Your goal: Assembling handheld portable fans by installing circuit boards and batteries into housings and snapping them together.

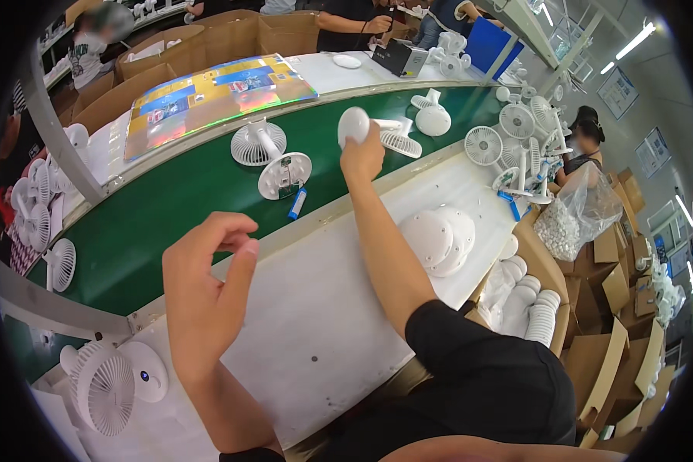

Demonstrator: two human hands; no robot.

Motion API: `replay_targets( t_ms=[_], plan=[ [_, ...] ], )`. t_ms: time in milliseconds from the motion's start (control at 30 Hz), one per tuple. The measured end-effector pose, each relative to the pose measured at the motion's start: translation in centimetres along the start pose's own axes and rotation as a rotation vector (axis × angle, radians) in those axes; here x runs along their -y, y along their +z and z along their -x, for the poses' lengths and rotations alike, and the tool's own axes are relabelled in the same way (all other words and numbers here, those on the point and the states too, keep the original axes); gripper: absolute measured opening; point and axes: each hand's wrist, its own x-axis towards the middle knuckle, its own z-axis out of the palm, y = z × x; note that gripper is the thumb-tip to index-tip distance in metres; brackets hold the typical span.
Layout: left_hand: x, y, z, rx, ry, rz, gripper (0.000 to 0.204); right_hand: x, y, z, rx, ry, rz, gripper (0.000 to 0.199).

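My right hand (364, 156) reaches out over the green conveyor belt (200, 173) and grips a small white desk fan (353, 125) near its round base. The fan's caged head (400, 144) lies to the right of the hand. Over the white worktable, my left hand (204, 289) is raised with fingers bent, thumb apart and nothing in it. Ahead of it on the belt lies another fan (259, 144), its base (285, 175) opened to a circuit board. A blue battery (297, 203) sits beside that base.
White round covers (437, 237) are stacked on the worktable at right. Beyond them stand several fans (518, 122) in a cluster. A cardboard box (550, 269) holds white parts. At lower left is another fan (108, 389). Printed sheets (215, 98) lie across the belt; people work beyond.
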Motion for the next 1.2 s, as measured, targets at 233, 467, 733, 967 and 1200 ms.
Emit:
replay_targets(
  t_ms=[233, 467, 733, 967, 1200],
  plan=[
    [0.7, 3.5, 1.2, 0.057, 0.115, -0.01, 0.019, -10.2, 11.3, -17.6, -0.278, -0.101, -0.36, 0.06],
    [-1.6, -1.7, 0.6, 0.016, 0.041, -0.057, 0.019, 0.1, 13.8, -12.1, 0.18, 0.502, -0.438, 0.072],
    [-3.0, -1.2, 0.2, 0.225, 0.034, -0.124, 0.024, -3.9, 6.7, -17.5, 0.428, 0.153, -1.217, 0.083],
    [-0.8, -2.1, 0.8, 0.186, -0.001, -0.23, 0.028, 3.5, 2.2, 0.9, 0.969, -0.155, -0.252, 0.037],
    [0.2, -1.5, -0.2, 0.063, -0.104, -0.251, 0.023, 2.4, -0.9, 1.1, 0.953, -0.356, -0.465, 0.032]
  ],
)
